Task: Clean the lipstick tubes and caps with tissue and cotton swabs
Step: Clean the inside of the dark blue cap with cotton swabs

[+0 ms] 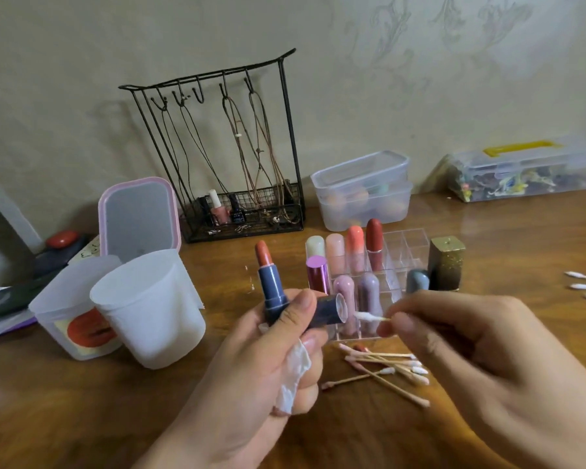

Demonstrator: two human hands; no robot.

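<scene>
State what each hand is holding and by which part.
Left hand grips the open blue lipstick tube by its base, the blue cap by its closed end, and a tissue. Right hand pinches a cotton swab by its stick.

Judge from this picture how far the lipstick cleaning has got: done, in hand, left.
Done: used, stained swabs lie piled on the table. In hand: the left hand holds the blue lipstick, its cap and tissue; the right hand points a cotton swab at the cap's mouth. Left: unclear which lipsticks in the clear organiser remain.
</scene>
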